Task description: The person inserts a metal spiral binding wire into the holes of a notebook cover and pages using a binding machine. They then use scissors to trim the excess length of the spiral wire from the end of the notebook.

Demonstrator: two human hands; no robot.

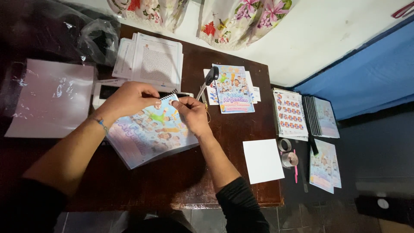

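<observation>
Both hands pinch the spiral-bound booklet [148,131]: left hand [129,99] and right hand [192,113] fingertips closed on its wire binding [169,97]. It looks light, floppy and glossy, best gripped at that stiff coil.

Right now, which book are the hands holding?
Find the dark wooden table. Near its middle, the left hand and right hand pinch the wire spiral at the top of a colourful cartoon booklet. Unlike the matching booklet lying flat farther back, this one is tilted and in both hands.

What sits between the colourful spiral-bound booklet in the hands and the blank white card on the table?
Head view: only the right forearm crosses it; otherwise bare dark wooden table.
</observation>
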